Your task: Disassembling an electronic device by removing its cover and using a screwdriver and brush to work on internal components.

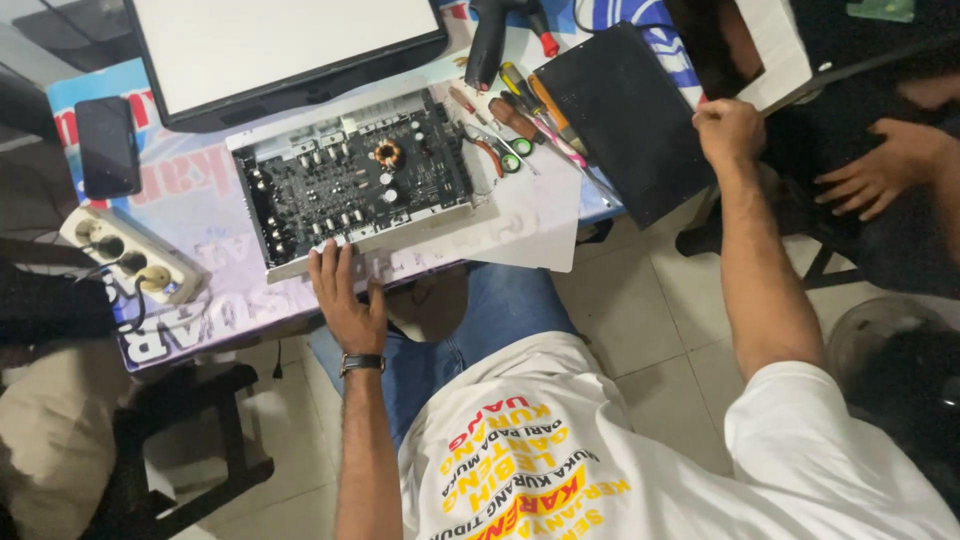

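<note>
The left hand [343,295] lay flat and open, fingers spread, on the near edge of an opened amplifier chassis [362,178], whose dark circuit board faced up with a copper-wound coil [386,153] beyond the fingertips. A black wristwatch [361,363] sat on that wrist. Farther out past the hand stood a monitor [290,50] with a white screen. Off to the hand's outer side lay a white power strip [130,255] and, beyond it, a dark phone [107,147] on the printed table cover [200,215].

The right hand [729,130] was closed in a fist at the far edge of a flat black panel [625,120], which leaned over the table's corner; whether it actually gripped the panel or something behind it could not be told. Between the two hands lay a white sheet of paper [540,225], and past it a cluster of tools: screwdrivers [525,95], small cutters with green-ringed handles [508,155] and a black glue gun [488,45]. Beyond the right hand, another person's hand [880,170] rested open on a dark lap.
</note>
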